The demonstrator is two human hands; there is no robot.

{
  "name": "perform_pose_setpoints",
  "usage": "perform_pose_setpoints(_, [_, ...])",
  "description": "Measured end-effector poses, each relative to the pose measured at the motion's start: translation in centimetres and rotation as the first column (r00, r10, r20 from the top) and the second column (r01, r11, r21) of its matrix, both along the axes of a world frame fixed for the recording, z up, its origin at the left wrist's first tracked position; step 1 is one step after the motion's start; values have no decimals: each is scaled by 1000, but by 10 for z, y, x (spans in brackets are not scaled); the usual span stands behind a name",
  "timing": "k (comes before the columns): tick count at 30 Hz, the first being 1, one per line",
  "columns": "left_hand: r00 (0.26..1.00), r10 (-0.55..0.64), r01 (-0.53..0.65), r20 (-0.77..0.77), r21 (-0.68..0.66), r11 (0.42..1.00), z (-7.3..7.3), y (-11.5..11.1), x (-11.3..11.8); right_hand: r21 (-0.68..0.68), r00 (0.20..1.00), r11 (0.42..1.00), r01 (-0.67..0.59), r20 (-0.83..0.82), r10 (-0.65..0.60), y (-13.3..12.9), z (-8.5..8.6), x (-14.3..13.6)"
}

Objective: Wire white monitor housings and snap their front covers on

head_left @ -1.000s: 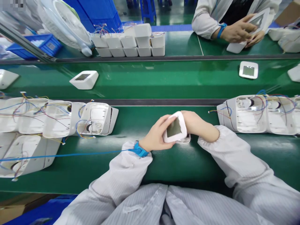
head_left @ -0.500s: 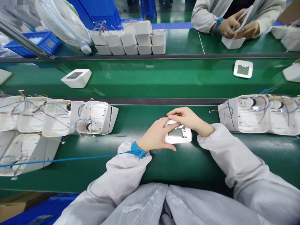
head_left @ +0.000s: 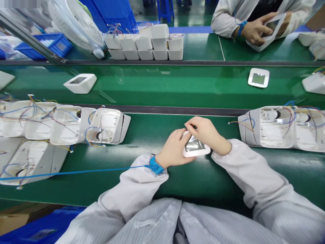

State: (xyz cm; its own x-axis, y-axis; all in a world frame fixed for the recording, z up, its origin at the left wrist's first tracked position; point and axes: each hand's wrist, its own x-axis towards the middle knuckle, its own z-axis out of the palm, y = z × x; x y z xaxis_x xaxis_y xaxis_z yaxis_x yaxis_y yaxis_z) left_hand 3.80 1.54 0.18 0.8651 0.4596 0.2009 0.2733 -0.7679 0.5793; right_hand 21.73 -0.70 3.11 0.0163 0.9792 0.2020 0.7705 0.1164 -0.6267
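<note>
A white square panel (head_left: 196, 153) with a shiny grey display lies low over the green bench in front of me. My left hand (head_left: 175, 148) grips it along the left side, fingers closed around its edge. At the panel's upper left corner, my right hand (head_left: 203, 130) has thumb and fingertips pinched together, close to the left fingers. What sits in that pinch is too small to make out. The far edge of the panel is partly hidden under both hands. A blue wrist strap (head_left: 155, 165) circles my left wrist, its cord running off to the left.
Open white housings (head_left: 104, 127) with loose wires stand at left; more housings (head_left: 276, 127) stand at right. On the green belt rest a closed white unit (head_left: 81, 83) and another display panel (head_left: 258, 78). Across it, a co-worker's hand (head_left: 256, 31) holds a panel by a housing.
My left thumb has drawn in under the panel's near edge. My right fingers have curled into a pinch at the corner. The belt pieces have shifted slightly left; the co-worker's panel has turned.
</note>
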Motion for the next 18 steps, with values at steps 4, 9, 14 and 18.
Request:
perform_pose_setpoints(4, [1000, 11, -11, 16, 12, 1000, 0, 2, -1, -76, 999, 997, 33, 13, -32, 2, -2, 1])
perform_pose_setpoints(9, [999, 35, -35, -3, 24, 999, 0, -1, -2, -132, 968, 990, 40, -240, -71, 6, -4, 4])
perform_pose_setpoints(14, [997, 80, -80, -23, 19, 997, 0, -4, -1, -218, 802, 976, -1, -584, -129, 11, -10, 7])
perform_pose_setpoints(18, [987, 142, -140, -81, 26, 990, 2, -7, 2, -239, 643, 968, -71, -753, -139, 14, -15, 8])
